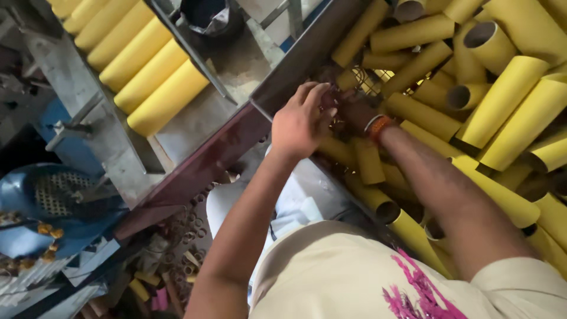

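Both hands down in the bin of yellow cardboard tubes (pixel 502 97). Left hand (pixel 300 121) is palm-down, fingers curled loosely over the spot where the tubes meet the bin's metal edge (pixel 295 65); can't tell if it's pinching anything. Right hand (pixel 354 112) is mostly buried between tubes, only the wrist with an orange band (pixel 378 125) shows, so its grip can't be read. A bit of wire mesh (pixel 369 80) is visible just past the fingers.

Progress, as a judgement: the heap right of the hands is large and jumbled, tubes lying every way, some open ends up. Left of the hands, beyond the metal edge, a neat row of longer yellow tubes (pixel 139 62) lies side by side on a sloped rack. Most of the pile looks unsorted, so plenty left
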